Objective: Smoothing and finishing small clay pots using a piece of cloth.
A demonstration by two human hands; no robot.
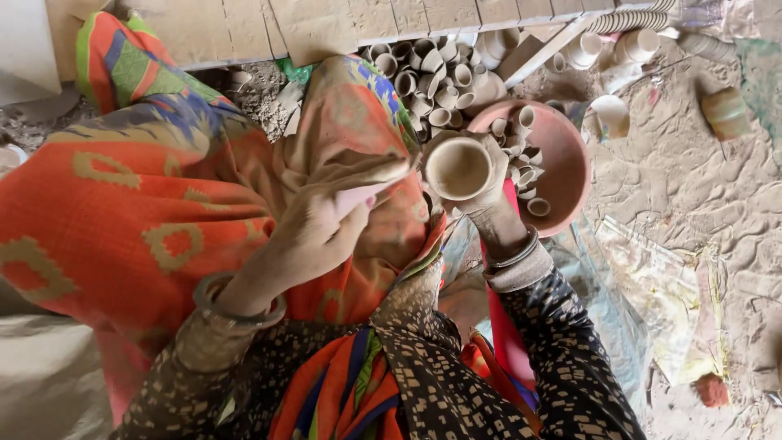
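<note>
The right hand [489, 191] is wrapped around a small clay cup [459, 168], likely light and fragile; the left hand [322, 224] presses a pink cloth [358, 195] beside the cup.

Clay cup [459, 168] in right hand [489, 191]

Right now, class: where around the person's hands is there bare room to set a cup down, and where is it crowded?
Bare sandy ground lies right of the pink basin, past the plastic sheet. Crowded: the basin holds small cups, and the cup pile fills the ground above it. The right hand holds a clay cup; the left hand rests over the orange cloth.
</note>
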